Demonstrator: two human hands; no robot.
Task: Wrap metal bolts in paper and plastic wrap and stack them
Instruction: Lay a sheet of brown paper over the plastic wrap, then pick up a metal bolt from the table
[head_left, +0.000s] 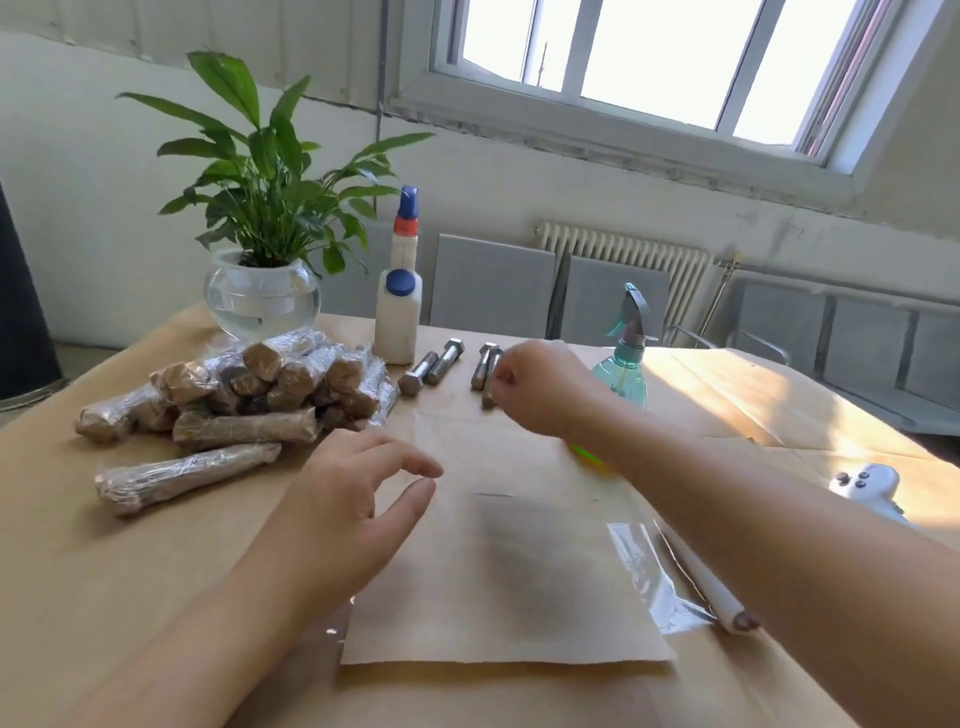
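Bright daylight from blown-out window (670, 57), sunlit patch at right, soft blur, wide-angle edge warping.

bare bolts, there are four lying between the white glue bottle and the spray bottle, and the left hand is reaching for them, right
Not quite: the right hand is reaching for them, not the left. The head view shows its fingers at the nearer pair of the four bare bolts, between the white glue bottle and spray bottle. The left hand hovers open over the paper sheet.

Four bare bolts (445, 359); one stack of wrapped bundles (244, 395) (uncountable); two bottles (397, 312); one plant (265, 208).
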